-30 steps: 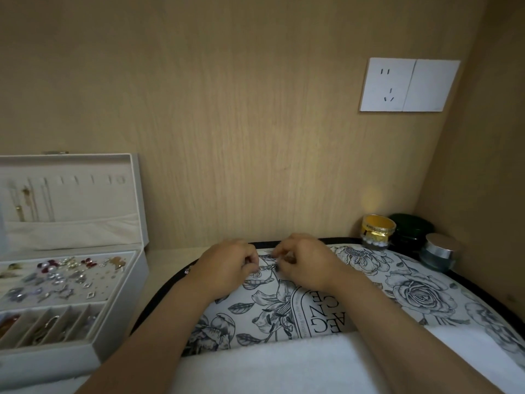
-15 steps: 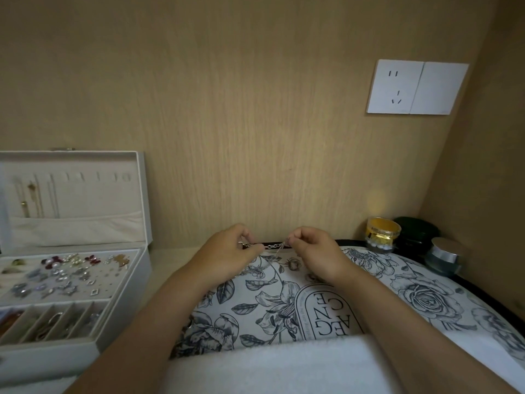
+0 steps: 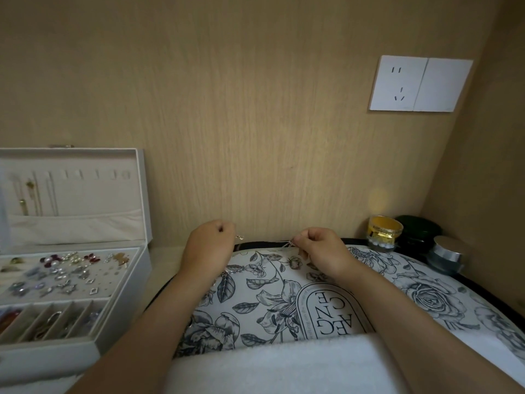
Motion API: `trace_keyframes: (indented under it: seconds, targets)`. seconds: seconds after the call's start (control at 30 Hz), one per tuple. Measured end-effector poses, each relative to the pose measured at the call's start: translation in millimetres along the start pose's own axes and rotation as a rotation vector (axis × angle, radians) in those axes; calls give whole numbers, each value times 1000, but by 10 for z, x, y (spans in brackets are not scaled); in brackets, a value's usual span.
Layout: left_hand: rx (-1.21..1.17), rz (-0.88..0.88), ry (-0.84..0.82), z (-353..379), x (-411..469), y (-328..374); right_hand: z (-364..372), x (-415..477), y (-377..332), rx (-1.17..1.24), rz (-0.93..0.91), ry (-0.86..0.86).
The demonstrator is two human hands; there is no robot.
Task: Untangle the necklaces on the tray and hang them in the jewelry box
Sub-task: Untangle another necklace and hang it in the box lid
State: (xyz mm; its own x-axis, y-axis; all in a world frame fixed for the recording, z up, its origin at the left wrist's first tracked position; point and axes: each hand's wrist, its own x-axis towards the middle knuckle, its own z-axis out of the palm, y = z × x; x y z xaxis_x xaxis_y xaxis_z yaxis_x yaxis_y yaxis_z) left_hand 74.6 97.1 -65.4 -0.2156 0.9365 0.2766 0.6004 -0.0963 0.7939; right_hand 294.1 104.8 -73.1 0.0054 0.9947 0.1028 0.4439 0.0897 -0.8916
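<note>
My left hand (image 3: 208, 245) and my right hand (image 3: 321, 250) are raised over the far edge of the floral oval tray (image 3: 255, 302), each pinching an end of a thin silver necklace (image 3: 287, 245). A small end piece shows beside the left fingers, and chain hangs down by the left wrist (image 3: 231, 272) onto the tray. The chain between the hands is too fine to follow. At the left stands the open white jewelry box (image 3: 71, 251), with several chains (image 3: 31, 191) hanging from hooks in its lid.
Three small jars stand at the back right: a gold one (image 3: 385, 233), a dark green one (image 3: 417, 230) and a silver-lidded one (image 3: 444, 254). A white towel (image 3: 270, 365) lies across the near side. The wood wall with a socket plate (image 3: 420, 83) is close behind.
Both hands have lifted from the tray and moved apart, left hand leftward and right hand rightward, drawing the necklace out between them.
</note>
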Motion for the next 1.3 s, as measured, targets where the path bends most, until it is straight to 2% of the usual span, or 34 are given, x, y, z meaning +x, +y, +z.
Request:
trace_keyframes:
  seconds: [0.13, 0.27, 0.3, 0.37, 0.43, 0.5, 0.67, 0.9, 0.97, 1.1, 1.17, 1.3]
  targets:
    - [195, -30, -90, -12, 0, -73, -33, -21, -53, 156, 29, -54]
    - [359, 118, -91, 39, -49, -29, -33, -45, -109, 258, 21, -167]
    - [356, 187, -91, 49, -67, 27, -30, -50, -120, 274, 15, -191]
    - [174, 261, -167, 76, -120, 169, -23, -69, -143, 299, -2, -229]
    - [-64, 237, -296, 119, -172, 292, -24, -87, -171, 326, -22, -253]
    - [-149, 221, -361, 163, -190, 330, -33, -96, -194, 359, -35, -269]
    - [-100, 270, -273, 121, -150, 254, -40, -86, -191, 330, -41, -268]
    - [28, 346, -250, 43, -103, 213, -16, -75, -170, 145, -55, -119]
    - [-17, 288, -255, 26, -79, 206, -28, -56, -152, 106, -68, -62]
    - [-495, -41, -350, -13, -42, 250, -53, -32, -112, 75, -64, -16]
    - [-418, -53, -266, -55, -9, 255, -60, -22, -100, 62, -52, -8]
    - [-26, 134, -127, -100, -42, 200, -29, 1, -83, 29, -15, 11]
